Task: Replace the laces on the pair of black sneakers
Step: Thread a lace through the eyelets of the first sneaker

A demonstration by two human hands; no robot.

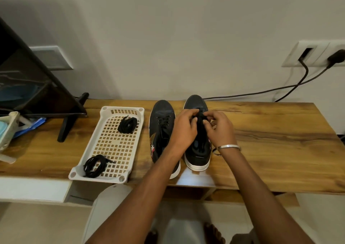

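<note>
Both hands pinch the black lace on the right sneaker: left hand on the left of the eyelets, right hand opposite. Best to draw the soft cord out evenly, row by row. Spare lace bundles wait in the white perforated plastic tray left of the left sneaker on the wooden table.

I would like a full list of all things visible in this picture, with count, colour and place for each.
sneakers: two, black with white soles, side by side mid-table
tray: one, white, perforated, left of the sneakers
lace bundles: two, black, at the tray's far and near ends
table: one, wooden, against the wall
stand: one, black, far left on the table
socket: one, white, on the wall at right
cables: two, black, from the socket
bracelet: one, silver, right wrist
left hand, right hand: both pinch the lace on the right sneaker
</note>
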